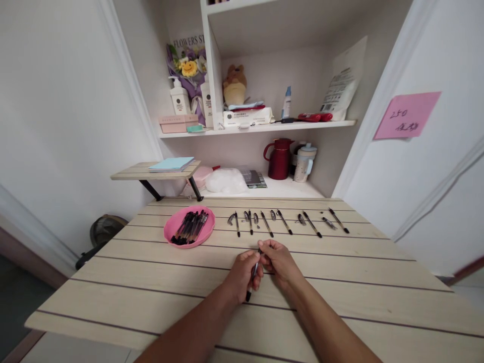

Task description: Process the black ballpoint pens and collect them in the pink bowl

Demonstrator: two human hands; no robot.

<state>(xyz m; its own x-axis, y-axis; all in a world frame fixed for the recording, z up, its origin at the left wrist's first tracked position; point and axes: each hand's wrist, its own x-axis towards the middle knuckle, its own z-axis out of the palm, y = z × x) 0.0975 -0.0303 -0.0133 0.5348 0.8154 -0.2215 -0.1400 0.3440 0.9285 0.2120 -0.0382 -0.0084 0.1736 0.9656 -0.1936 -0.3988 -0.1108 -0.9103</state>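
Observation:
My left hand [243, 272] is closed round a dark pen [249, 292], whose black end points down toward me. At the pen's upper end, my right hand [279, 259] pinches with thumb and forefinger; what lies between those fingertips is mostly hidden. Beyond my hands, several black pens [266, 224] lie in a spaced row on the slatted table. Small crumpled dark or clear bits [301, 219] lie beside them, too small to name surely. To the left, a pink dish [210, 222] holds a heap of similar pens [190, 227].
A small raised stand [130, 174] with blue paper [172, 164] is at the table's back left. Behind the table, white shelves [260, 126] hold a red jug [279, 159], a pale lidded cup [304, 164], bottles and a plush toy [235, 84]. A pink note [407, 115] hangs at right.

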